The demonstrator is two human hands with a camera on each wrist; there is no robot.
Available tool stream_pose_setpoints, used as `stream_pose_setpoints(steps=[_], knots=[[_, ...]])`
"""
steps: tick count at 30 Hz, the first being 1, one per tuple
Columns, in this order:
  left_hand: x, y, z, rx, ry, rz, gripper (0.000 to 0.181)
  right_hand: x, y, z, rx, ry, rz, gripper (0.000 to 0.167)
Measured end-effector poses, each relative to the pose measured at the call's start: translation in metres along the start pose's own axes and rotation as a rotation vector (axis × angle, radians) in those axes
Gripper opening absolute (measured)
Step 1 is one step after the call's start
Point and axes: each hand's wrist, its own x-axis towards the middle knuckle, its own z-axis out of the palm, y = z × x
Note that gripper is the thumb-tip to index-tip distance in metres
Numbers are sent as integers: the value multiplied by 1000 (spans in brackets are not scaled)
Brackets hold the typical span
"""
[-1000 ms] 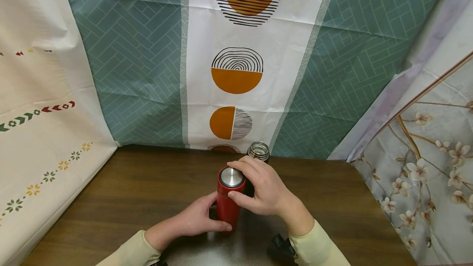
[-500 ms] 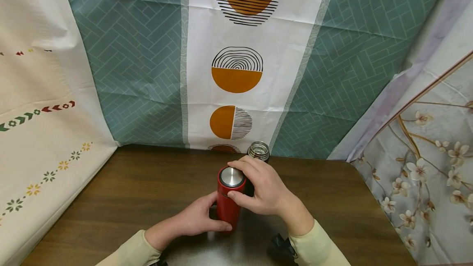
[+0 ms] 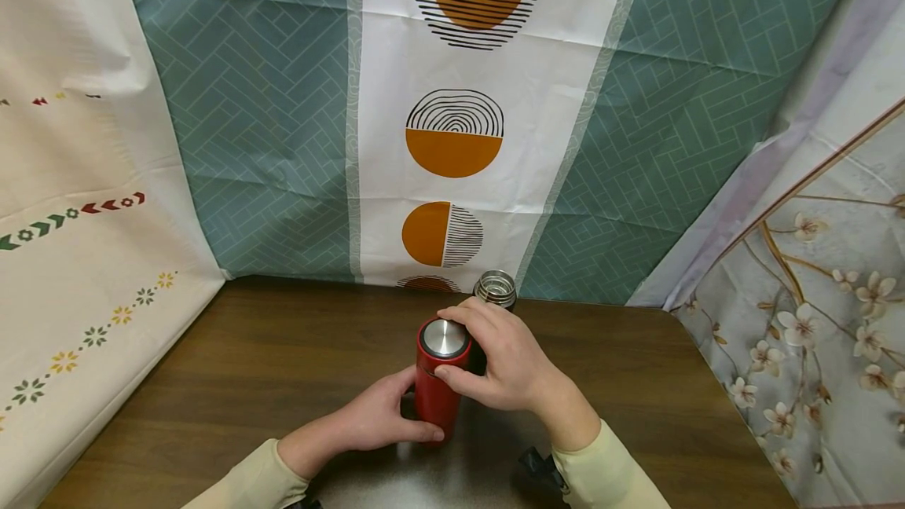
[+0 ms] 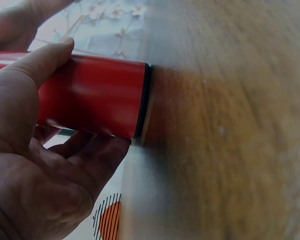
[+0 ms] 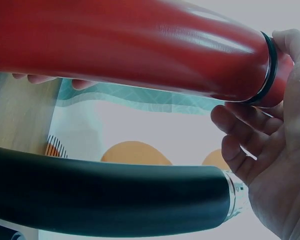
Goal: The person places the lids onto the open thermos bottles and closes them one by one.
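A red thermos [image 3: 434,399] stands upright on the brown wooden table, its lid [image 3: 444,338] topped with a brushed silver disc. My left hand [image 3: 378,415] grips the lower body, thumb across the front and fingers behind; the left wrist view shows the thermos base [image 4: 145,100] at the tabletop. Around the lid's side my right hand [image 3: 509,356] holds on with thumb and fingers. Behind it stands a black thermos [image 5: 115,197], lidless, with a silver threaded mouth [image 3: 495,287]; my right hand partly hides it in the head view.
The wooden table [image 3: 283,352] reaches back to a green and white patterned cloth [image 3: 269,140]. A cream cloth [image 3: 85,273] hangs at the left, a floral one [image 3: 813,336] at the right. A small dark object [image 5: 5,232] shows at the right wrist view's lower corner.
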Motion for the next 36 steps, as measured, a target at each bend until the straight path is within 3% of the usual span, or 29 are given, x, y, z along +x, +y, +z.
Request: stream_pose_setpoints(steps=[9,36], knots=[[0,1,0,4,10,2,63,-1,0,1,-6,0,45,58],[1,-3,-1,-15,-6,-23,63,0,0,3,-31,-12,28,71]])
